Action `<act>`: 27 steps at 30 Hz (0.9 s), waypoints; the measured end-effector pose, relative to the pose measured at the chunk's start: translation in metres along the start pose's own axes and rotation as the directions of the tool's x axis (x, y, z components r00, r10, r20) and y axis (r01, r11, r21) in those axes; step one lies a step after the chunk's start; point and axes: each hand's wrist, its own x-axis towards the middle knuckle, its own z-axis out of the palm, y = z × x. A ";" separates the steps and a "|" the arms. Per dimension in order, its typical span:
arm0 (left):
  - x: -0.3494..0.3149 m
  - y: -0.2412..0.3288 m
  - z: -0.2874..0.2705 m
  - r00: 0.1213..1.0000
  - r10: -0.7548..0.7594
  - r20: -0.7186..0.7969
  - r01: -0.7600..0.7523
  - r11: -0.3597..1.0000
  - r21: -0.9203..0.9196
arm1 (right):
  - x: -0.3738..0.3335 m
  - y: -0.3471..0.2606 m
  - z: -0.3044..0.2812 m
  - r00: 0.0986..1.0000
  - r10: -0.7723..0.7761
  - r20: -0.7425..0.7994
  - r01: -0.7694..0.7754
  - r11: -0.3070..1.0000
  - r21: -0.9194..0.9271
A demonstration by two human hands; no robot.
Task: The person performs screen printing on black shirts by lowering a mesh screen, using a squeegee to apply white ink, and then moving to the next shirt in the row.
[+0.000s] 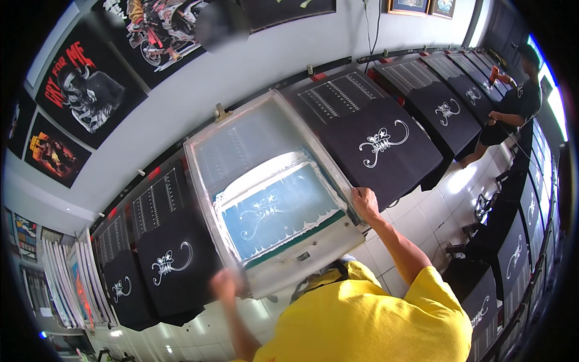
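A large screen printing frame (318,143) lies slanted in front of me, over one of a row of boards. Its teal mesh (307,220) shows a pale ornamental design, with thick white ink (262,172) banked along the far side and streaked around the edges. My right hand (365,204) has its fingers closed around the frame's right edge near the close corner. My left hand (226,285) is at the close left corner, smeared by motion, so its fingers and grip cannot be made out. What lies under the frame is mostly hidden.
Black fabric panels with white prints (383,145) lie on boards at both sides. A person (515,99) holding an orange tool (494,73) stands at the far right. Stacked frames (75,283) stand at the left. Another row of printed panels (512,259) runs along the right.
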 end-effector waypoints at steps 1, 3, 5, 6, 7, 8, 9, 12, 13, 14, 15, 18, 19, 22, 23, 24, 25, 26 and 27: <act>-0.004 0.010 0.003 0.999 -0.047 -0.014 0.046 0.997 -0.066 | 0.001 0.000 0.000 1.000 0.003 0.002 -0.003 1.000 0.013; -0.005 0.009 0.003 0.999 -0.046 -0.020 0.046 0.999 -0.023 | 0.002 0.003 0.002 0.999 -0.004 0.040 0.003 0.999 0.032; -0.005 0.009 0.000 1.000 -0.024 -0.014 0.024 1.000 0.005 | 0.000 0.004 0.005 0.997 -0.028 0.066 0.024 0.998 0.057; -0.006 0.012 -0.002 1.000 -0.003 -0.004 0.003 1.000 0.013 | -0.001 0.004 0.007 0.997 -0.027 0.079 0.023 0.998 0.050; -0.006 0.013 -0.003 1.000 0.019 0.006 -0.019 1.000 0.021 | -0.003 0.005 0.008 0.997 -0.049 0.057 0.045 0.996 0.071; -0.003 0.003 -0.004 1.000 0.008 -0.021 -0.007 1.000 0.012 | -0.006 0.003 0.009 0.996 -0.074 0.041 0.070 0.993 0.091; 0.002 -0.012 -0.006 0.999 0.035 -0.021 -0.035 0.999 -0.018 | -0.009 0.000 0.011 0.995 -0.101 0.026 0.097 0.989 0.115; -0.006 -0.016 0.002 0.998 0.042 -0.046 -0.042 0.999 0.000 | -0.004 0.003 0.005 0.989 -0.142 0.046 0.134 0.981 0.142; -0.005 -0.012 0.002 0.998 0.009 -0.064 -0.004 0.997 0.081 | -0.008 0.004 0.006 0.988 -0.152 0.020 0.147 0.974 0.173; -0.006 -0.001 0.005 0.995 -0.028 -0.091 0.042 0.987 0.154 | -0.009 0.007 0.005 0.985 -0.170 -0.003 0.167 0.965 0.202; -0.006 -0.010 0.008 0.987 0.069 -0.143 -0.037 0.976 0.214 | -0.011 0.008 0.006 0.982 -0.188 -0.014 0.186 0.954 0.233; -0.001 -0.035 0.011 0.969 0.177 -0.170 -0.129 0.957 0.261 | -0.012 0.005 0.003 0.964 -0.265 -0.021 0.250 0.877 0.410; 0.002 -0.040 0.011 0.972 0.183 -0.150 -0.147 0.964 0.223 | -0.008 0.012 0.003 0.928 -0.362 -0.088 0.368 0.852 0.374; 0.008 -0.045 0.003 0.957 0.259 -0.131 -0.192 0.903 0.384 | -0.011 0.003 -0.003 0.826 -0.542 -0.154 0.563 0.795 0.224; 0.008 -0.045 0.004 0.937 0.312 -0.160 -0.218 0.876 0.430 | -0.014 -0.002 -0.005 0.785 -0.595 -0.172 0.618 0.770 0.158; 0.003 -0.031 0.006 0.918 0.328 -0.223 -0.235 0.903 0.359 | -0.017 -0.010 -0.010 0.721 -0.669 -0.178 0.690 0.717 0.100; -0.007 -0.001 0.007 0.895 0.346 -0.280 -0.264 0.919 0.292 | -0.023 -0.022 -0.018 0.695 -0.716 -0.071 0.719 0.690 0.084; -0.020 0.026 0.002 0.870 0.366 -0.330 -0.300 0.925 0.233 | -0.034 -0.033 -0.026 0.666 -0.745 0.033 0.742 0.666 0.075; -0.035 0.043 -0.009 0.941 0.297 -0.165 -0.284 0.954 0.094 | -0.045 -0.040 -0.029 0.631 -0.763 0.139 0.763 0.643 0.066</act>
